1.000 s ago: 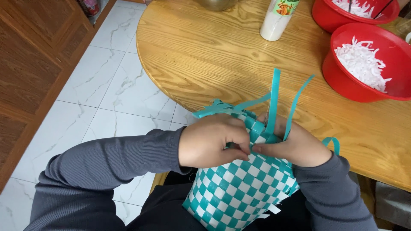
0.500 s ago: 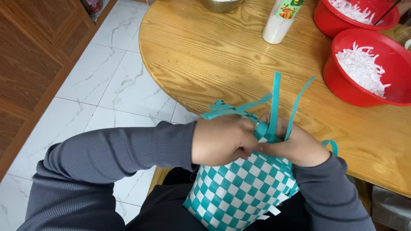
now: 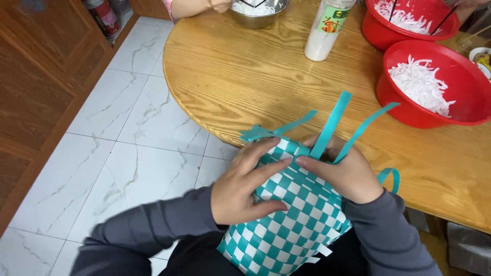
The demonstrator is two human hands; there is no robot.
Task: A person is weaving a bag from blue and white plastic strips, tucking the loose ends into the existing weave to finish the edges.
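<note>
A teal-and-white woven basket [image 3: 286, 225] is being held at the lower centre of the frame, against the edge of a round wooden table [image 3: 245, 71]. It is being pressed by the left hand [image 3: 245, 186], laid flat with fingers spread, and gripped at its top edge by the right hand [image 3: 342, 171], closed around the loose teal strips [image 3: 332, 125] that are sticking up. At the upper right, two red bowls [image 3: 460, 107] of white shreds are being kept beside a white bottle [image 3: 325, 30].
</note>
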